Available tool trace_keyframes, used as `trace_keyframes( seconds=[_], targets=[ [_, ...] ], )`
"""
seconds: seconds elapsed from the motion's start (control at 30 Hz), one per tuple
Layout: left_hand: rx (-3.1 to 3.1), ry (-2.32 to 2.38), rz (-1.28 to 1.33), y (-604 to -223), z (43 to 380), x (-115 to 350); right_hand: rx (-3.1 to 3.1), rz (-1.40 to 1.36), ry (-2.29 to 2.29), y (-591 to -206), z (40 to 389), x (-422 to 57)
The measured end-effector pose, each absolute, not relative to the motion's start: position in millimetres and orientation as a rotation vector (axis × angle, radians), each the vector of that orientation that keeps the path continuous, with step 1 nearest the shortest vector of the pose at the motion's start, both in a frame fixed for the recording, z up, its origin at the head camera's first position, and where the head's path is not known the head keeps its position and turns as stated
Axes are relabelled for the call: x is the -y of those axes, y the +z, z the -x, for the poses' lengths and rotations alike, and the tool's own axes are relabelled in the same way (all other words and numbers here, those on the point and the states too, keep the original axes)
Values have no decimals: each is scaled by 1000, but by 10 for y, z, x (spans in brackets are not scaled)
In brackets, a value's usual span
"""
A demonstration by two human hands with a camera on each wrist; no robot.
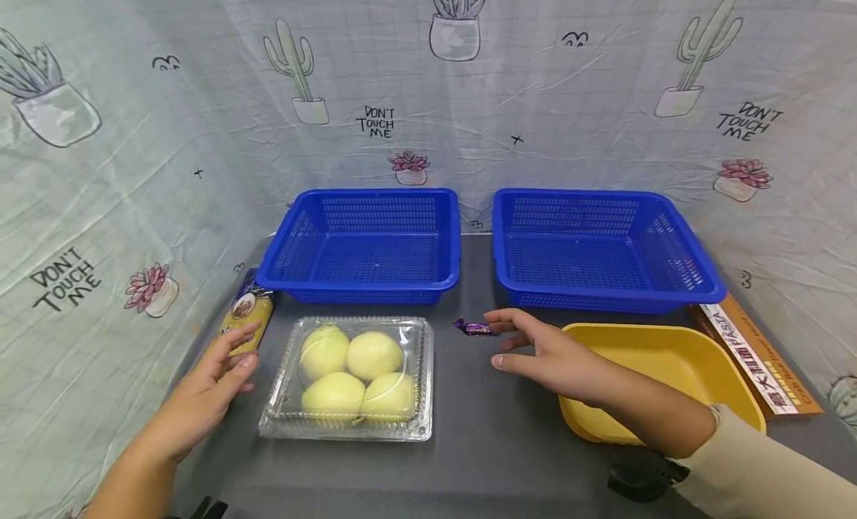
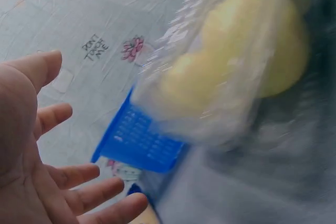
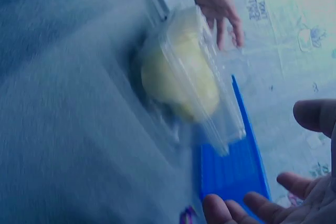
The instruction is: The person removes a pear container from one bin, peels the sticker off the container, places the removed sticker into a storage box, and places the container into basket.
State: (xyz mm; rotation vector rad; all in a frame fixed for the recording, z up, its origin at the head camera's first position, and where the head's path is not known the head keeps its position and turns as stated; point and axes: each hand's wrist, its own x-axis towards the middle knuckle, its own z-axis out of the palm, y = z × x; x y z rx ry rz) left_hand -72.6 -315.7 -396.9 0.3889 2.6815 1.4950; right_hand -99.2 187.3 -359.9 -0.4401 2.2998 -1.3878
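Observation:
A clear plastic clamshell box point(image 1: 281, 428) holds several pale yellow-green round fruits point(image 1: 375, 355), lid down, on the dark tabletop. To its left my left hand point(image 1: 201, 400) hovers with loosely spread fingers, holding nothing; the left wrist view shows its bare palm point(image 2: 21, 150). My right hand point(image 1: 556, 355) reaches in from the right, fingers relaxed and pointing at a small purple-wrapped candy point(image 1: 477, 329). Whether a fingertip touches the candy I cannot tell in the head view. In the right wrist view a little of the purple wrapper point(image 3: 187, 215) appears beside the fingertips.
Two blue plastic baskets point(image 1: 375, 287) point(image 1: 602, 294) stand side by side at the back. A yellow tub point(image 1: 669, 355) lies under my right forearm. A pasta box point(image 1: 756, 363) is at the far right, a yellow-and-blue packet point(image 1: 262, 314) at the left. Printed cloth point(image 1: 502, 162) surrounds the table.

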Motion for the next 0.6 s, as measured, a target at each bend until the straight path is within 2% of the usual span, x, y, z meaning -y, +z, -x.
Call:
trace_keyframes(
  seconds=[0.33,0.6],
  targets=[
    [-2641,1613,-364,-3712,1157,3419,-2137,323,-1536,-3764,1000,-1427],
    [-2486,1685,-85,-3739,1620,3412,-2032,93,-1717,-3943,1036,-1059]
  ],
)
